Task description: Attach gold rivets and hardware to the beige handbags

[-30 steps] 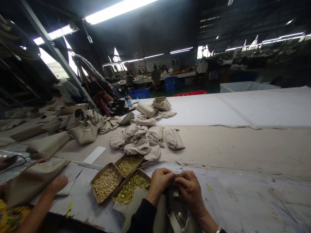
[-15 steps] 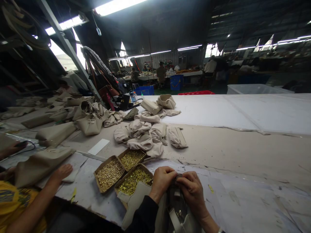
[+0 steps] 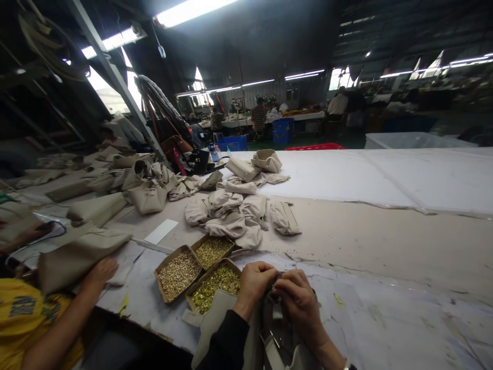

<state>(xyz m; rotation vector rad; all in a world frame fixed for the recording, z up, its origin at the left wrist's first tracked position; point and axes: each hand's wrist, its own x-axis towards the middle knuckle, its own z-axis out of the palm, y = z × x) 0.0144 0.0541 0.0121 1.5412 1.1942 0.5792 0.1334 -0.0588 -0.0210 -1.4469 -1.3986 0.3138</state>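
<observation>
At the table's near edge, a grey-beige handbag [image 3: 252, 341] lies under my hands, its dark inner side and a pale strap with metal fittings showing. My left hand [image 3: 254, 288] is closed, thumb and fingers pinching the dark upper edge of the bag. Close against it, my right hand [image 3: 298, 303] pinches the same edge from the other side. Whatever small part may sit between the fingertips is hidden. Just left of my hands are cardboard trays: one of copper-gold studs [image 3: 179, 273], and two of yellow-gold metal pieces [image 3: 217, 285], [image 3: 212, 251].
Beyond the trays lies a heap of beige cloth linings [image 3: 227, 218]. Unfinished bags [image 3: 146, 195] are piled at the left. A co-worker in a yellow shirt [image 3: 31, 329] rests a hand on another bag [image 3: 80, 254]. A white card [image 3: 162, 231] lies on the table.
The view has shifted slightly, so the table things appear a little further right. My hands stay together on the bag's edge, the right fingers slightly shifted. The co-worker's bag has moved slightly.
</observation>
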